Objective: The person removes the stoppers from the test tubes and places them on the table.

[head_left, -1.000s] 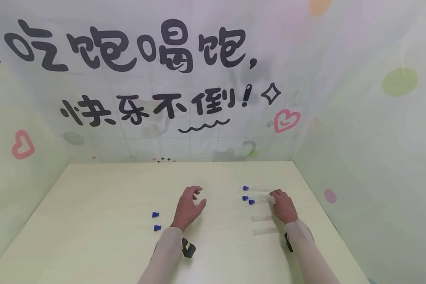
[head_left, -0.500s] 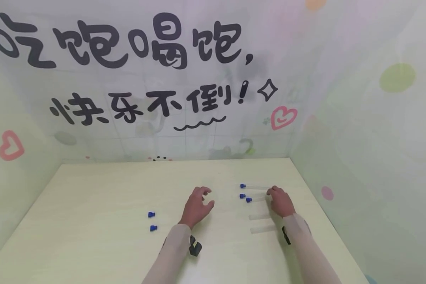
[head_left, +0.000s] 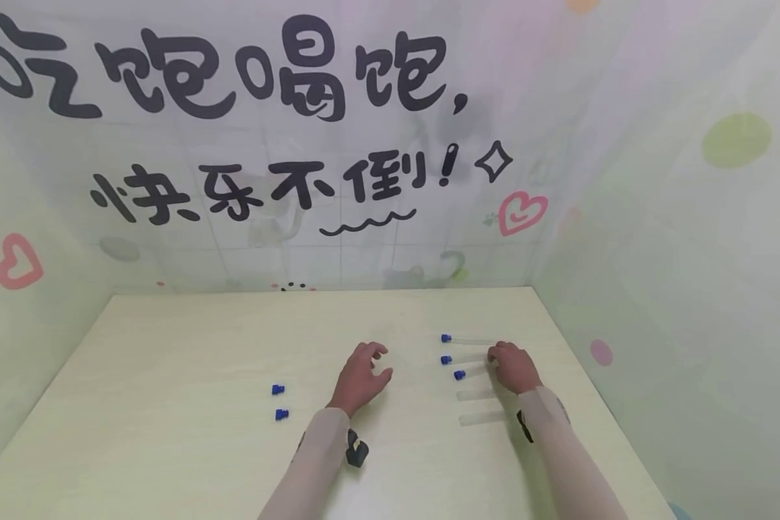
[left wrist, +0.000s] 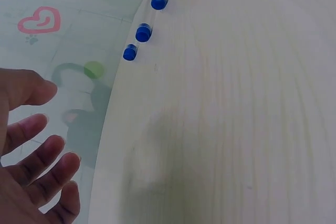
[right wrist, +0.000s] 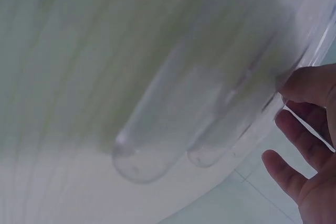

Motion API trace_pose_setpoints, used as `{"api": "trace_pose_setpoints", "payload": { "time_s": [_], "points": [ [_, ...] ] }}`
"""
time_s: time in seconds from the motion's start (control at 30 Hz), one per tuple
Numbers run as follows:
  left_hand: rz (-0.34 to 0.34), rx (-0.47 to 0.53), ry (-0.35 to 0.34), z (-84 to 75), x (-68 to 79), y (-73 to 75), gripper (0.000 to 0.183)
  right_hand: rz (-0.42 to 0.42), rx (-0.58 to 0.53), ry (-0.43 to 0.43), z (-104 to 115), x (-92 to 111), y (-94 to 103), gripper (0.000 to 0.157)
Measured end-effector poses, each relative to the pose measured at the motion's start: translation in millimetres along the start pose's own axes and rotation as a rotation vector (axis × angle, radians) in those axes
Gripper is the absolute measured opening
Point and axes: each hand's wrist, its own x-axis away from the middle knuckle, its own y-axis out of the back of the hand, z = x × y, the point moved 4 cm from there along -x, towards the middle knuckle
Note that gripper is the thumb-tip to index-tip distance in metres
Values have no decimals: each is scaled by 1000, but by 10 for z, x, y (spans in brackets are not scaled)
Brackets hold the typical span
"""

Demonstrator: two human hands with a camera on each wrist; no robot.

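Note:
Three clear test tubes with blue caps lie at the right of the table: a far one [head_left: 445, 338], a middle one [head_left: 445, 360] and a nearer one [head_left: 459, 375]. My right hand [head_left: 516, 368] is over their uncapped ends, its thumb [right wrist: 310, 85] and a finger pinching what looks like the nearer capped tube. Two uncapped test tubes, one [head_left: 476, 396] above the other [head_left: 481, 419], lie closer to me; their rounded ends show in the right wrist view. My left hand [head_left: 361, 379] hovers over the table, fingers loosely bent, holding nothing.
Two loose blue caps [head_left: 278, 390] lie left of my left hand. Printed walls [head_left: 364, 260] stand behind the pale wooden table [head_left: 188, 448] and along its sides. A black wrist camera [head_left: 357, 449] sits on my left wrist.
My left hand has moved right and then stopped. The nearer capped tube has shifted toward me, widening the gap from the middle one. My right hand stays over the tubes.

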Motion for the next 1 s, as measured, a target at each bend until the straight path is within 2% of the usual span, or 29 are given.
{"api": "trace_pose_setpoints", "payload": {
  "time_s": [0.13,0.37,0.7,1.0],
  "points": [
    [7,-4,10,15,3,11,33,33,13,-1,18,0,23,14],
    [-1,1,-10,30,32,70,33,53,-59,-23,68,7,77,15],
    [-20,2,7,71,46,192,32,-36,-25,27,269,-41,245,17],
    [-64,18,-12,96,28,354,32,-156,-10,70,557,-100,428,18]
  ]
}}
